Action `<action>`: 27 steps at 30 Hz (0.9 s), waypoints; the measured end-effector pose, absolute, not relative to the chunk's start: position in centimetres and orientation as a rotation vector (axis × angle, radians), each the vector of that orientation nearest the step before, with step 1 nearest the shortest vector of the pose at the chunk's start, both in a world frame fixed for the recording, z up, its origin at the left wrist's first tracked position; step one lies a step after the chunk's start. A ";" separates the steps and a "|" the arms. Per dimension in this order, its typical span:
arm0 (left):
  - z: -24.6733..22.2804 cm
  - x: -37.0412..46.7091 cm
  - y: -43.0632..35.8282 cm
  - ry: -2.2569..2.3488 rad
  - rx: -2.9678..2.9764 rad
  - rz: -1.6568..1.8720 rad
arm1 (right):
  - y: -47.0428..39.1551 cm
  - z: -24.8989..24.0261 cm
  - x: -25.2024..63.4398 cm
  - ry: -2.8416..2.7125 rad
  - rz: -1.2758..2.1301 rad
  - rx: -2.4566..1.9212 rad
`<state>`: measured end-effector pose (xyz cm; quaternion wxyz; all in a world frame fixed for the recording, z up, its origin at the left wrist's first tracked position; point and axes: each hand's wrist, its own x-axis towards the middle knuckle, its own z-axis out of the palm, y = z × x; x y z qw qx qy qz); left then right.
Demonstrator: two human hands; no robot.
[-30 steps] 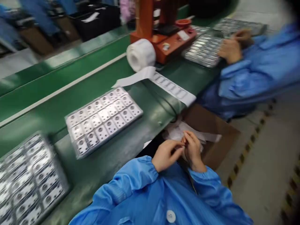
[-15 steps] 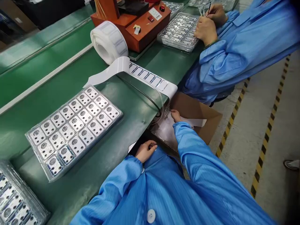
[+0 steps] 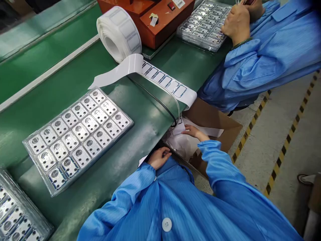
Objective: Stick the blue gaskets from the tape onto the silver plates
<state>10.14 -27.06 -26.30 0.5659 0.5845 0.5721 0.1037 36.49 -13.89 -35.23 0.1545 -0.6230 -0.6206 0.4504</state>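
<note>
1. one green worktop (image 3: 140, 140) runs diagonally through the view, its surface glossy and creased in places, with a pale rail (image 3: 50, 71) along its far side.
2. on it lies a clear tray (image 3: 87, 162) of silver plates (image 3: 80, 131) in three rows; a stack of trays (image 3: 32, 207) sits at the lower left corner.
3. a white label roll (image 3: 119, 35) stands beside an orange-red machine (image 3: 165, 20); near it the white strip (image 3: 165, 80), printed with dark blue outlines, crosses the worktop and droops over the near edge, next to a black cable (image 3: 161, 101).
4. the right hand (image 3: 195, 132) reaches over a cardboard box (image 3: 213, 112), fingers extended against white paper by the cable; whether they pinch it, i cannot tell.
5. the left hand (image 3: 159, 158) rests at the lap below the worktop edge, loosely curled, a gap showing between thumb and forefinger.
6. beyond, a co-worker's hand (image 3: 235, 25) is over another tray (image 3: 195, 45), the sleeve (image 3: 271, 60) blue.
7. the grey floor (image 3: 258, 150) carries yellow-and-black tape (image 3: 281, 160); at the right edge is what looks like a caster (image 3: 304, 179).
</note>
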 end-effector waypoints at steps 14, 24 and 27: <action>-23.6 13.9 -27.6 1.103 1.386 0.796 | -23.7 -24.9 33.1 -1.124 1.351 -1.476; -20.3 13.0 -28.9 1.221 1.483 0.956 | -27.4 -19.4 33.5 -1.633 0.934 -1.365; -20.2 13.0 -29.0 1.244 1.435 1.002 | -27.7 -18.3 33.0 -1.829 0.804 -1.380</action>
